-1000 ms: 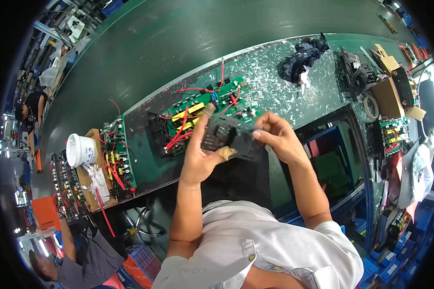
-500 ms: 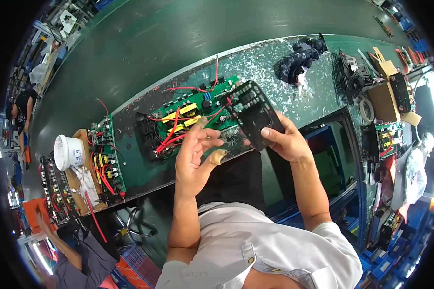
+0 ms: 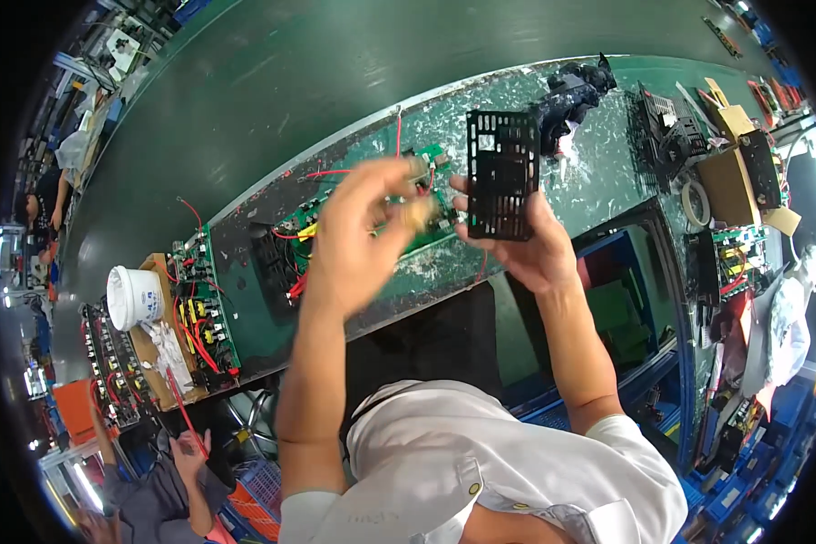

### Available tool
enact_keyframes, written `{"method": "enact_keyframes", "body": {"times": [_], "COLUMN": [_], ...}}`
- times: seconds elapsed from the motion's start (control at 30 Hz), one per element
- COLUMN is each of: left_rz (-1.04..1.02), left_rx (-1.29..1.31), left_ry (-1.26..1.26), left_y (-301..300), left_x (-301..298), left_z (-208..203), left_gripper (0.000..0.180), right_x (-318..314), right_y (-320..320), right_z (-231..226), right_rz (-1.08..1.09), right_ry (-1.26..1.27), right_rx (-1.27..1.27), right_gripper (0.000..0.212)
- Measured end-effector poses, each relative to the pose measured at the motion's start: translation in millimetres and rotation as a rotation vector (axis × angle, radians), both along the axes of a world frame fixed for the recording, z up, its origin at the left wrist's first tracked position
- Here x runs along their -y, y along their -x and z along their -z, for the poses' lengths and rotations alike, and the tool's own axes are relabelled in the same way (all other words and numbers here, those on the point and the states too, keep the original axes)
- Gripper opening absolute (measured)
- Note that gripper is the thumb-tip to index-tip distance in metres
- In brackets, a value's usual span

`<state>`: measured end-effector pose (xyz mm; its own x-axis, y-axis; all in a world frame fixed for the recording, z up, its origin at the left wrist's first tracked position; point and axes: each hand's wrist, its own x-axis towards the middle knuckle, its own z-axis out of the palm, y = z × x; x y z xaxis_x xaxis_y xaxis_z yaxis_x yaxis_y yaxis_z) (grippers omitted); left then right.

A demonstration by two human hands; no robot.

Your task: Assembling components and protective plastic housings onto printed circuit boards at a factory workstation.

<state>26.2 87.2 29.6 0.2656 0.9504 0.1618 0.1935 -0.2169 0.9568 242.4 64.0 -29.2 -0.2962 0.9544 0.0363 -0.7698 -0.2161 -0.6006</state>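
My right hand (image 3: pixel 539 245) grips a black rectangular slotted cover (image 3: pixel 502 177) by its lower end, holding it upright above the bench with its grid of slots facing me. To its left hovers my left hand (image 3: pixel 358 231), smeared by motion, fingers bent and thumb held apart; nothing shows between them. Tan finger covers sit on its thumb and a fingertip. Beneath and behind that hand lies a green circuit board (image 3: pixel 433 156) with red wires and yellow parts, largely hidden. A black finned part (image 3: pixel 270 258) adjoins the board's left end.
A white tub (image 3: pixel 134 299) stands in a cardboard box at left, beside another circuit board (image 3: pixel 210 313). Crumpled black plastic (image 3: pixel 571 100) lies at the far right of the bench. A tape roll (image 3: pixel 694 204) and more black covers (image 3: pixel 666 127) are further right. Another person (image 3: pixel 177 485) works at lower left.
My right hand has turned the black cover upright, so its slotted face shows. My left hand has moved up and left over the board. The other person's hand has come up to a red wire.
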Motion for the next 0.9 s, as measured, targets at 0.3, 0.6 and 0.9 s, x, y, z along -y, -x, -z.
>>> {"method": "enact_keyframes", "body": {"times": [0.3,0.6,0.9], "left_rz": [-0.072,0.074,0.101], "left_rx": [-0.426,-0.338,-0.378], "left_ry": [0.117,-0.244,-0.350], "left_y": [-14.1,-14.8,-15.4], "left_x": [-129.9,-104.0,-97.6], "left_z": [52.1,39.6,40.3], "left_gripper": [0.034,0.017,0.018], "right_x": [-56.3,-69.1,-66.6], "right_y": [0.8,13.6,19.7], "right_z": [7.5,2.5,6.6], "right_rz": [0.100,0.121,0.123], "right_ry": [0.114,0.001,0.040], "right_rx": [0.197,0.628,0.769], "right_gripper": [0.045,0.055,0.057]}}
